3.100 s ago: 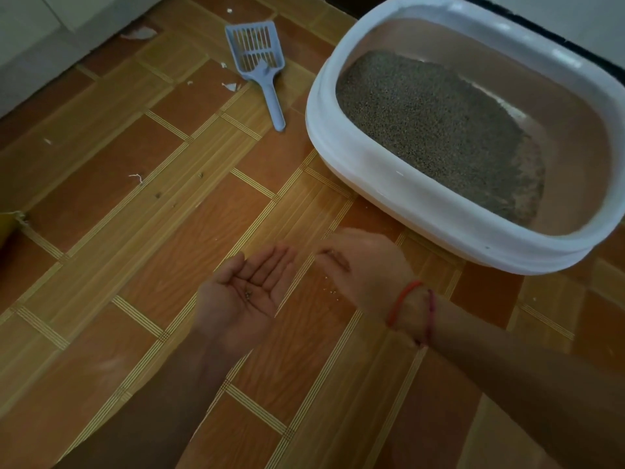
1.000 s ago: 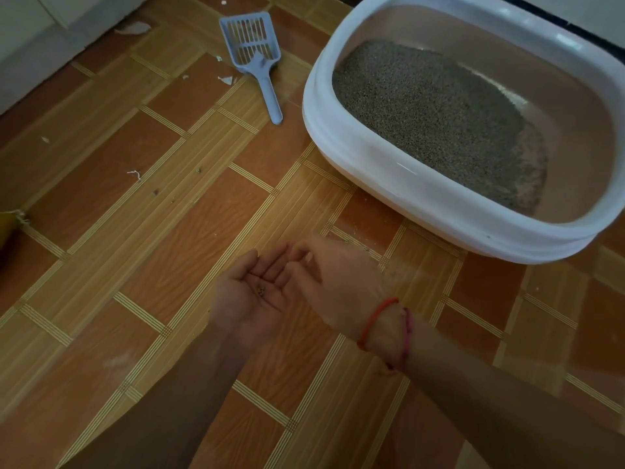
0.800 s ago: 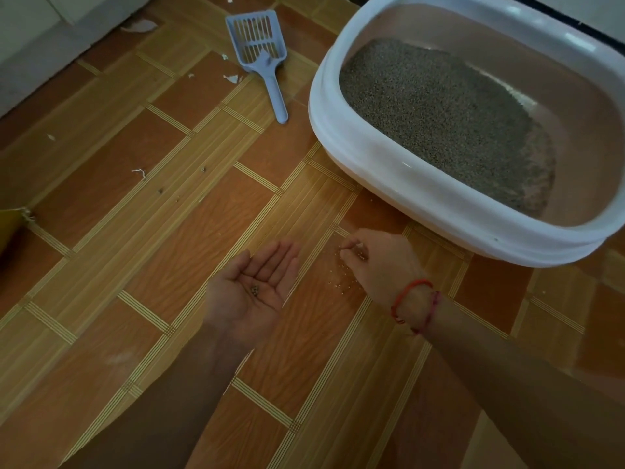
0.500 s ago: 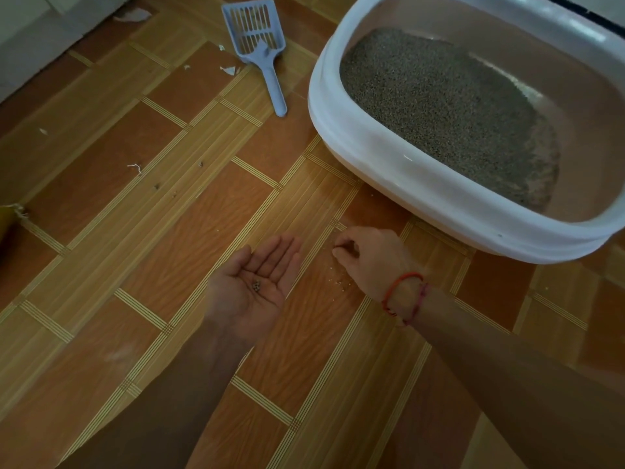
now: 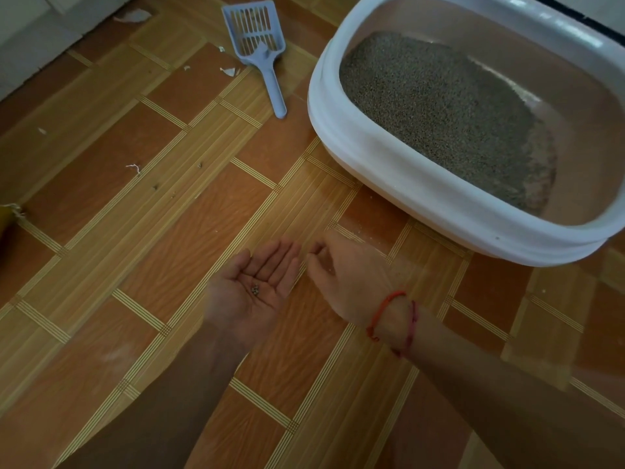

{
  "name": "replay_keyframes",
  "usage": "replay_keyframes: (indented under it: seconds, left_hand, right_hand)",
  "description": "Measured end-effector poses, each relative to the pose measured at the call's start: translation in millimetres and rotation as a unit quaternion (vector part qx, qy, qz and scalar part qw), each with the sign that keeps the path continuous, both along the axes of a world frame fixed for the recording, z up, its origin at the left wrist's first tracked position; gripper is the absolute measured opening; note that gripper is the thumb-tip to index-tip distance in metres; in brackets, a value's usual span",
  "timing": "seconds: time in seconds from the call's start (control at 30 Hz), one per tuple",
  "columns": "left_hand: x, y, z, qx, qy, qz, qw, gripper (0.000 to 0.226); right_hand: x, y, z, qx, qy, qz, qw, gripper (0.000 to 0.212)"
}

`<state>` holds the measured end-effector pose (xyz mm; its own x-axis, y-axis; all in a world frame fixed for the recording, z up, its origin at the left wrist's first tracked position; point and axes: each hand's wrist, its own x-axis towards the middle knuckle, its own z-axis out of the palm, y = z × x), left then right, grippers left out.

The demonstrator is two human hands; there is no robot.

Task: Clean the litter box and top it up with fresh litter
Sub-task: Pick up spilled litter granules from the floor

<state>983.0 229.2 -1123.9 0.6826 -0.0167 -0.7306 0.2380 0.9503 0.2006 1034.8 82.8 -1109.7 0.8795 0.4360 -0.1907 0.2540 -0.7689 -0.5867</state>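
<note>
The left hand [image 5: 252, 292] lay flat, palm up, cradling a few grey spilled litter grains [image 5: 255, 290]. Beside it the right hand [image 5: 345, 269] pinched, contents unseen, seemingly collecting strays. Next, tipping them into the white oval plastic litter box [image 5: 389, 157] beyond.

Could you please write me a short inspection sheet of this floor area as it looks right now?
Surface: tiled floor in brown and tan, with pale grains scattered near the box.
Job's things: litter box holds grey litter heaped to one side, bare bottom at the other; blue scoop lies on the floor beside it.
Clutter: white scraps and dark specks on the tiles.
Hands: left hand open, palm up, cupping a few granules; right hand fingers curled beside it, contents not visible; red wrist cords.
Cables: nothing seen.
Surroundings: pale wall base top left.
</note>
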Motion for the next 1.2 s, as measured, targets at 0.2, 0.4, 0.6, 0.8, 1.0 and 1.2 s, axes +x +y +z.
replay_keyframes:
  seconds: [0.2,0.4,0.6,0.8,1.0,1.2]
  left_hand:
    - [-3.5,-4.3,-3.2,-0.014,-0.009,-0.06,0.998,0.055]
    - [-1.2,-2.4,-3.0,-0.014,-0.015,-0.046,0.999,0.052]
    - [0.8,-1.1,3.3,-0.01,0.005,0.002,1.0,0.05]
    - [1.8,-1.5,2.2,-0.006,0.009,-0.002,1.0,0.052]
    - [0.7,1.1,0.9,0.0,0.007,0.0,1.0,0.053]
    - [-0.6,1.5,0.7,-0.001,0.006,0.006,1.0,0.053]
  right_hand:
    - [-30.3,24.0,18.1,0.087,0.045,0.058,0.994,0.01]
    - [-22.3,15.1,18.6,0.097,0.029,0.025,0.995,0.01]
    - [18.7,-24.8,-12.2,-0.021,0.005,-0.062,0.998,0.014]
    - [40.1,-27.3,-28.3,-0.064,-0.01,-0.046,0.997,0.014]
    - [42.7,-18.8,-33.8,-0.087,-0.01,-0.022,0.996,0.014]
    - [41.5,-14.8,-31.2,-0.142,0.004,0.01,0.99,0.022]
